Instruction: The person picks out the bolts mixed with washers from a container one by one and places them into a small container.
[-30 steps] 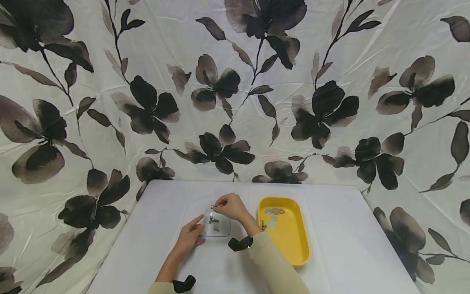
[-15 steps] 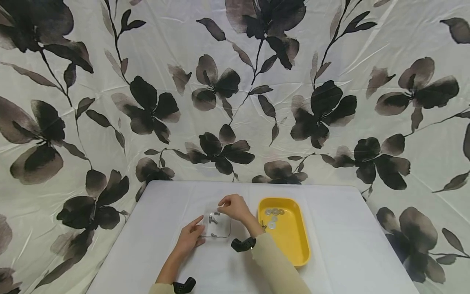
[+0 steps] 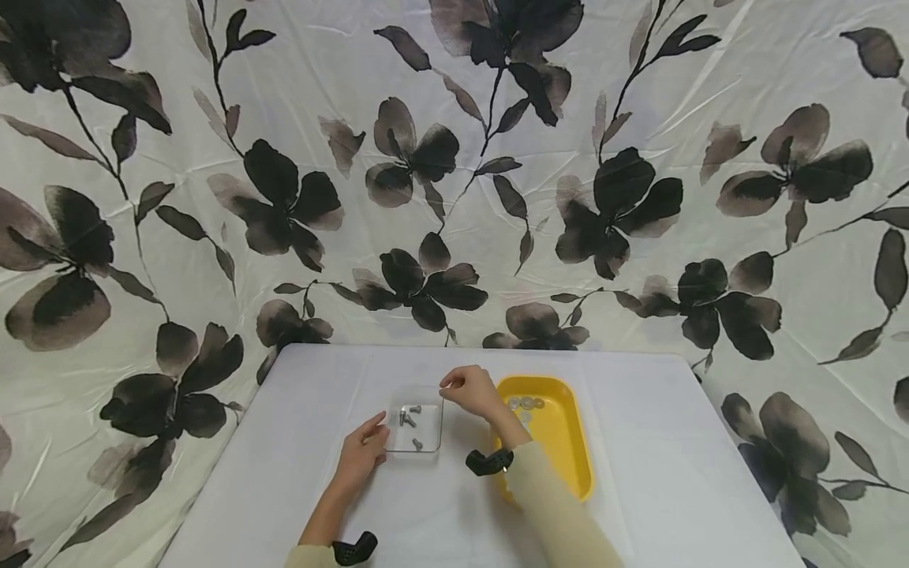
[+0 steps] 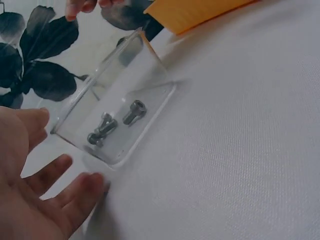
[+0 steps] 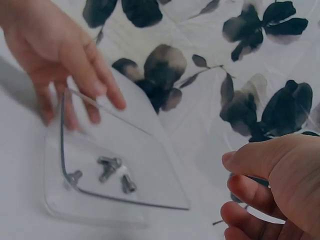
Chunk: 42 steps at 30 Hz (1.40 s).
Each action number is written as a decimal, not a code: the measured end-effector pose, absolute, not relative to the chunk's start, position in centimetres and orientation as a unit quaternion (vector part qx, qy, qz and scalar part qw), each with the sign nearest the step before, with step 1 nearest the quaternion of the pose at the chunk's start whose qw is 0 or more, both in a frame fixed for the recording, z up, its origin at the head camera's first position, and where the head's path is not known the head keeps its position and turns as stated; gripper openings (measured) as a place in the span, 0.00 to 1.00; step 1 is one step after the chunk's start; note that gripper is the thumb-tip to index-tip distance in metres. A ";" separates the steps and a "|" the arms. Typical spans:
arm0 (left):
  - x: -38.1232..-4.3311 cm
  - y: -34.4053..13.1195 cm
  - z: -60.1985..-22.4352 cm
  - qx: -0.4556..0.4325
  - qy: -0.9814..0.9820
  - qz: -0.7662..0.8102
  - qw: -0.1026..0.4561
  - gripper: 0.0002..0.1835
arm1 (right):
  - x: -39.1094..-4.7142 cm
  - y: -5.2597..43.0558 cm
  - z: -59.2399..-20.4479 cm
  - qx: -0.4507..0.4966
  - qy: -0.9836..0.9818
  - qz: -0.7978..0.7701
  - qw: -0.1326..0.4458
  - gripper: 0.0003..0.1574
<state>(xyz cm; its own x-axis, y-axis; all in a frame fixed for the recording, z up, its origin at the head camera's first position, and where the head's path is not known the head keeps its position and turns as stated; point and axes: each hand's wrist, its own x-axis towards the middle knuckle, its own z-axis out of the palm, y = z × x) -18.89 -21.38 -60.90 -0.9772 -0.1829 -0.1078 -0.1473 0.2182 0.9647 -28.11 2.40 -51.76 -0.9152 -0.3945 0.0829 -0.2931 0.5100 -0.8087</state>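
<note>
Clear plastic, head view: one lidless box (image 3: pixel 429 432), upright, left of the table's (image 3: pixel 660 442) centre and short of its far edge. Contents: four socket-head screws (image 3: pixel 409 421), loose, three grouped, one apart by the box's front edge. Right hand (image 3: pixel 470 392): beside the box's far right corner, fingers loosely bent, nothing visible in them. Left hand (image 3: pixel 360 455): at the box's left edge. Yellow tray (image 3: pixel 581 473), right of the box: flat washers (image 3: pixel 526 402) at its far end. Risk: the right sleeve (image 3: pixel 561 505) crosses the tray's left edge; should I let that forearm sink, it could drag the tray and shift the washers.

Left wrist view: left hand, fingers spread, gripping nothing; fingertip contact with the box wall I cannot tell. Risk: with no firm hold there, a knock at the right edge could slide or tip the box, which I judge to be light.

Right wrist view: right thumb and fingers apart, gap bare; screws lying on the box floor. Risk: transparent walls over white are hard to judge, so knuckles may catch the rim; small round screws could slip a pinch and roll off.
</note>
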 end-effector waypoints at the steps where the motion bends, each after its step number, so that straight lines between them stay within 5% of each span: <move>1: -18.9 -21.3 -60.7 0.104 -0.789 -0.605 0.032 0.23 | -28.2 2.8 -51.8 -0.196 0.866 -0.456 0.056 0.04; 7: -18.3 -20.0 -58.1 0.080 -0.831 -0.531 0.145 0.19 | -28.4 4.7 -51.6 -0.197 0.869 -0.451 0.045 0.05; 12: -18.1 -17.8 -55.5 0.020 -0.833 -0.525 0.173 0.18 | -28.8 6.0 -51.0 -0.193 0.869 -0.454 0.045 0.04; 27: -20.5 -10.0 -53.9 -0.046 -0.802 -0.596 0.001 0.23 | -29.4 11.2 -51.1 -0.148 0.872 -0.466 0.033 0.04; 42: -19.9 -6.5 -57.7 -0.046 -0.754 -0.640 -0.138 0.35 | -28.9 13.0 -53.9 -0.112 0.880 -0.459 0.041 0.05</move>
<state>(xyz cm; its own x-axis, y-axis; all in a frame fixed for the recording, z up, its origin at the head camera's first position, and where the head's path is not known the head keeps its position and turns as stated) -19.85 -6.54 -57.66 -0.9575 0.2464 -0.1497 -0.1076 0.1762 0.9784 -28.90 13.00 -53.88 -0.9714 -0.2354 0.0298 -0.1593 0.5538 -0.8173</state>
